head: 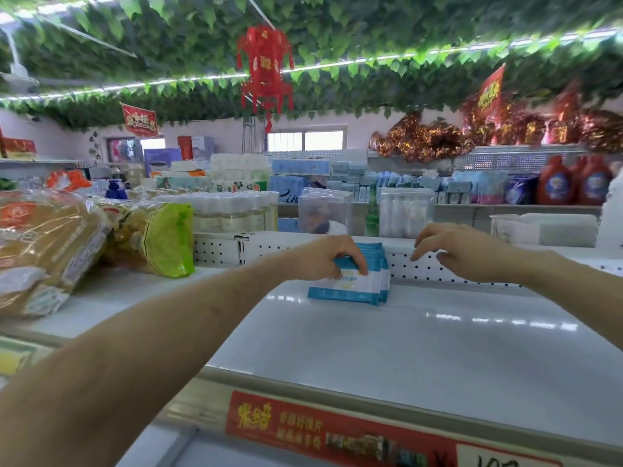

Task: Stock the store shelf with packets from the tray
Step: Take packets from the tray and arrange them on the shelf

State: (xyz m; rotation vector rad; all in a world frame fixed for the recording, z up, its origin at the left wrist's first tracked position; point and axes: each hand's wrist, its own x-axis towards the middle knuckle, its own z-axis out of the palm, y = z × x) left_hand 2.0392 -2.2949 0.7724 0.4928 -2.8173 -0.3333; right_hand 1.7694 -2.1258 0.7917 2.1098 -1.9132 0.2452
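Several blue-and-white packets stand upright in a row on the white shelf, leaning against its perforated back panel. My left hand grips the top of the front packet, fingers over its upper edge. My right hand hovers just to the right of the row, above the shelf, fingers spread and curled down, holding nothing. The tray is not in view.
Large bagged goods and a green-ended bag fill the shelf's left end. A red price label runs along the front edge. Bottles, clear boxes and a green bottle stand behind the back panel.
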